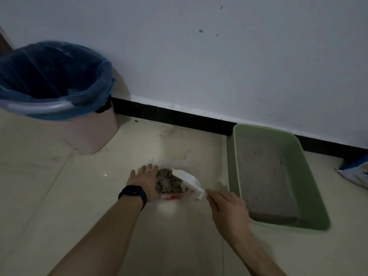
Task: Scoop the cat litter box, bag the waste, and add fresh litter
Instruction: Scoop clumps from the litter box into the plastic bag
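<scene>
A thin clear plastic bag [179,196] with red print lies on the floor, holding a heap of brown litter clumps [169,183]. My left hand [144,180], with a ring and a dark watch, lies flat with straight fingers against the bag's left side. My right hand [225,208] pinches the handle of a white scoop [188,178] that rests over the clumps at the bag's mouth. The green litter box [310,176] sits to the right against the wall, with a thin layer of grey litter [264,176] inside.
A pink bin [95,134] lined with a blue bag [101,76] stands at the back left by the wall. A blue and white litter bag [356,170] shows at the right edge. Black skirting [179,114] runs along the wall. The floor is pale tile.
</scene>
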{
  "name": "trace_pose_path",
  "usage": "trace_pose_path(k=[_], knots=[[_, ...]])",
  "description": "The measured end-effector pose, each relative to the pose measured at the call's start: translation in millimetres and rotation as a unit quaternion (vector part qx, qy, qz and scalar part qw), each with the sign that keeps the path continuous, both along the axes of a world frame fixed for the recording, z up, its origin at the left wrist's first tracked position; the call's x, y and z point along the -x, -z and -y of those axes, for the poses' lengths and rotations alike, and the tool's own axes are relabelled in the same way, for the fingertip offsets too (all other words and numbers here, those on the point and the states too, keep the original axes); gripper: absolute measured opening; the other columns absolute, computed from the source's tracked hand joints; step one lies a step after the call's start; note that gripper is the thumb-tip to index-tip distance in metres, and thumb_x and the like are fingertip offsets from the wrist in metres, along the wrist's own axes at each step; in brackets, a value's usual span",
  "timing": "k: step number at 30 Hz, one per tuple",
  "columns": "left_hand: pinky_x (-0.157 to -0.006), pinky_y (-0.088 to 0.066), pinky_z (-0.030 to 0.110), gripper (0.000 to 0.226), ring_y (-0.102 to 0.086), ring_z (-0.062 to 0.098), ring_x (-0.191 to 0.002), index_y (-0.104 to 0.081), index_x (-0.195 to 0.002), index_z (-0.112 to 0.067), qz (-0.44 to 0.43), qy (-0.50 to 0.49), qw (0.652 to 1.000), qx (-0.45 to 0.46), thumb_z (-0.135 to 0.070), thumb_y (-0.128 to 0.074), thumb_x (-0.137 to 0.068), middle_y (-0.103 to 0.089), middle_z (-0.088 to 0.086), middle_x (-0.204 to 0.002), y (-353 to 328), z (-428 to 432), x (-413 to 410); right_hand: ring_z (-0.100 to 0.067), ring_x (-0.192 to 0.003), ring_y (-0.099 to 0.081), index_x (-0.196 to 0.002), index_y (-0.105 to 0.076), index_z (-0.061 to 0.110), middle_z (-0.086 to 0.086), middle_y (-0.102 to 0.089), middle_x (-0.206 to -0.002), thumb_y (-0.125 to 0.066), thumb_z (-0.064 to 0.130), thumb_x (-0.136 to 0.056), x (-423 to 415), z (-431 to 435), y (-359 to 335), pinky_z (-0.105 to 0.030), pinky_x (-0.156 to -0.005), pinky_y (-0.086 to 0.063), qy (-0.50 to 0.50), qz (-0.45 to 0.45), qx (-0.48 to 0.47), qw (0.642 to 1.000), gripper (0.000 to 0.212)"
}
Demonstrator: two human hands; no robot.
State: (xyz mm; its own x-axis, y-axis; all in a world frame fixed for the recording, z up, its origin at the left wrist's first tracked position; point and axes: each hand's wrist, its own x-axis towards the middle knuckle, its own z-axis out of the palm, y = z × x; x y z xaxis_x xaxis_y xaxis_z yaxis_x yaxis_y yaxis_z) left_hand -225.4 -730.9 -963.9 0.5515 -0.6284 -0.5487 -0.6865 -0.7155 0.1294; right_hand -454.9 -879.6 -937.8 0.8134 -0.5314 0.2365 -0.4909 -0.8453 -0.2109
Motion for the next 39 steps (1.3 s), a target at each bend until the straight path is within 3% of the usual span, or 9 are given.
trace_pose_path(k=[5, 8, 12, 15, 20, 24, 30, 35, 39], knots=[[-0.121, -0.007, 0.049, 0.107, -0.002, 0.024, -0.151, 0.004, -0.157, -0.017, 0.000, 0.005, 1.000, -0.008, -0.069, -0.055, -0.085, 0.003, 0.004, -0.165, -2, -1, 0, -0.023, -0.065, -0.065, -0.101, -0.077, 0.025, 0.008, -0.075, -0.087, -0.065, 0.025, -0.084, -2, 2, -3, -0.029, -0.057, -0.047, 0.037, 0.023, -0.030, 0.999, 0.021], [-0.121, -0.006, 0.049, 0.106, -0.001, 0.024, -0.151, 0.003, -0.157, -0.017, 0.010, 0.013, 1.000, -0.013, -0.067, -0.056, -0.085, 0.002, 0.005, -0.165, -3, 3, -1, -0.017, -0.075, -0.069, -0.104, -0.076, 0.027, 0.008, -0.075, -0.090, -0.067, 0.025, -0.091, 0, 6, -16, -0.027, -0.063, -0.051, 0.085, 0.056, -0.129, 0.986, 0.016], [-0.122, -0.002, 0.050, 0.085, 0.004, 0.025, -0.151, 0.003, -0.157, -0.018, 0.047, 0.034, 0.998, 0.023, -0.047, -0.047, -0.095, 0.004, 0.005, -0.165, -12, 29, 6, -0.009, -0.090, -0.068, -0.110, -0.075, 0.024, 0.005, -0.076, -0.099, -0.067, 0.030, -0.091, 23, 28, -38, -0.024, -0.076, -0.047, 0.250, 0.145, -0.289, 0.913, 0.022], [-0.122, -0.001, 0.046, 0.079, 0.005, 0.022, -0.151, 0.004, -0.157, -0.021, 0.029, 0.052, 0.995, 0.077, -0.047, -0.040, -0.097, 0.007, 0.001, -0.165, -20, 62, 27, -0.012, -0.091, -0.068, -0.104, -0.077, 0.021, 0.003, -0.076, -0.094, -0.067, 0.030, -0.090, 56, 53, -52, -0.024, -0.076, -0.042, 0.331, 0.190, -0.293, 0.876, 0.019], [-0.122, -0.002, 0.043, 0.072, 0.004, 0.016, -0.151, 0.007, -0.157, -0.023, -0.002, 0.094, 0.985, 0.147, -0.052, -0.029, -0.101, 0.009, -0.004, -0.164, -21, 122, 78, -0.027, -0.101, -0.068, -0.102, -0.076, 0.025, -0.002, -0.076, -0.101, -0.065, 0.038, -0.089, 111, 99, -56, -0.031, -0.078, -0.049, 0.405, 0.041, -0.259, 0.876, 0.021], [-0.122, -0.003, 0.043, 0.072, 0.003, 0.015, -0.151, 0.007, -0.157, -0.019, -0.040, 0.089, 0.977, 0.187, -0.051, -0.027, -0.102, 0.009, -0.002, -0.165, -18, 161, 118, -0.024, -0.097, -0.069, -0.098, -0.076, 0.034, 0.003, -0.076, -0.099, -0.060, 0.041, -0.090, 126, 114, -55, -0.028, -0.074, -0.050, 0.376, -0.074, -0.256, 0.887, 0.019], [-0.122, -0.003, 0.044, 0.066, 0.006, 0.014, -0.151, 0.016, -0.154, -0.018, -0.052, 0.073, 0.973, 0.211, -0.042, -0.020, -0.105, 0.015, 0.000, -0.164, -5, 193, 151, -0.018, -0.069, -0.066, -0.081, -0.072, 0.020, 0.000, -0.070, -0.073, -0.055, 0.037, -0.092, 106, 125, -44, -0.026, -0.054, -0.043, 0.295, -0.171, -0.285, 0.896, 0.027], [-0.123, 0.002, 0.040, 0.062, 0.013, 0.013, -0.150, 0.024, -0.151, -0.016, -0.002, 0.074, 0.974, 0.213, -0.036, -0.013, -0.105, 0.023, -0.001, -0.161, 11, 191, 160, -0.020, -0.065, -0.062, -0.079, -0.069, 0.015, -0.002, -0.066, -0.069, -0.052, 0.033, -0.094, 82, 134, -24, -0.027, -0.056, -0.042, 0.294, -0.163, -0.304, 0.891, 0.028], [-0.122, 0.007, 0.037, 0.062, 0.015, 0.012, -0.149, 0.021, -0.152, -0.016, 0.008, 0.087, 0.969, 0.231, -0.037, -0.013, -0.105, 0.022, 0.000, -0.161, 16, 191, 158, -0.026, -0.061, -0.050, -0.056, -0.051, 0.013, -0.001, -0.050, -0.055, -0.055, 0.026, -0.092, 71, 150, -18, -0.029, -0.059, -0.035, 0.314, -0.118, -0.327, 0.884, 0.038]])
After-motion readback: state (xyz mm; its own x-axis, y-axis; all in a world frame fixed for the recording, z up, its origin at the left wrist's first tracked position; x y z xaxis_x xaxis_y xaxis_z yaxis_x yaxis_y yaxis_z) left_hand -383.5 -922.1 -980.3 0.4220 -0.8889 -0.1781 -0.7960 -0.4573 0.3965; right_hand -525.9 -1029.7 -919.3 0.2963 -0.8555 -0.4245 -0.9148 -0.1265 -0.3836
